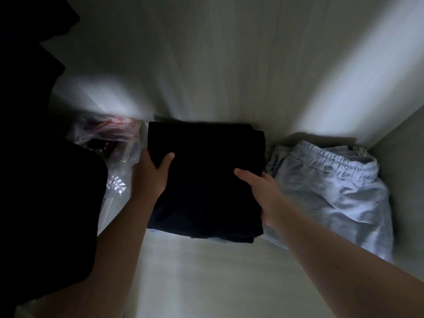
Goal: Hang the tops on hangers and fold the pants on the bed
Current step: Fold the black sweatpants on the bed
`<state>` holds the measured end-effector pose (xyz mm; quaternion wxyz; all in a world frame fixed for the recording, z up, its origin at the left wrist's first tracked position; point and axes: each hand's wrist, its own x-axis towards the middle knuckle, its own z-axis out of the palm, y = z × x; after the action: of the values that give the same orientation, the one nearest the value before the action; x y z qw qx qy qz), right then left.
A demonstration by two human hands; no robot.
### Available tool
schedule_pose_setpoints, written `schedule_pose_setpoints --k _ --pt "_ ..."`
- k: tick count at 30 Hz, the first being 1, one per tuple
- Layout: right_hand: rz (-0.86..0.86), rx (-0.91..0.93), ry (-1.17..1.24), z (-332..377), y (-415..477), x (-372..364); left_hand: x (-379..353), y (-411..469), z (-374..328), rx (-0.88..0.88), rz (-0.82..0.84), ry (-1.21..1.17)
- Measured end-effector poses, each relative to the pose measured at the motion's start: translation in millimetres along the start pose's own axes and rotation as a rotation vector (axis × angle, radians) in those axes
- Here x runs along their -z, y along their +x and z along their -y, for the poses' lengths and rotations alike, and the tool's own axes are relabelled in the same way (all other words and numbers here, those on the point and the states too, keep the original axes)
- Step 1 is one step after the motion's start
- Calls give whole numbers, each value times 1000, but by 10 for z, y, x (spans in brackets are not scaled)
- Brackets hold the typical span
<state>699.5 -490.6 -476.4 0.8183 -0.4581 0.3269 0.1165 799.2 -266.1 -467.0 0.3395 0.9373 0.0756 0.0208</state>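
Observation:
A folded black garment (204, 180) lies flat on a pale shelf (206, 271) inside a dim wardrobe. My left hand (151, 175) grips its left edge, thumb on top and fingers hidden underneath. My right hand (263, 193) grips its right edge the same way, thumb pointing across the cloth. Light grey sweatpants (332, 191) with an elastic waistband lie loosely folded just right of the black garment, touching it.
A crinkled clear plastic bag (112, 143) with red and dark contents sits at the left. Dark hanging clothes (34, 134) fill the left edge. The wardrobe's back wall (218, 65) rises behind, and a side wall (403, 157) closes the right.

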Motion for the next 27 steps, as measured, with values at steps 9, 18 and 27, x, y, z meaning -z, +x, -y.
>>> schedule_pose_setpoints --k 9,18,27 --pt "-424 631 -900 -130 17 53 -183 -423 -62 -397 -197 253" --pt "-228 748 -1527 -486 70 -37 -638 -703 175 -369 76 590" --pt "-97 570 -1489 -548 420 54 -873 -596 227 -306 153 645"
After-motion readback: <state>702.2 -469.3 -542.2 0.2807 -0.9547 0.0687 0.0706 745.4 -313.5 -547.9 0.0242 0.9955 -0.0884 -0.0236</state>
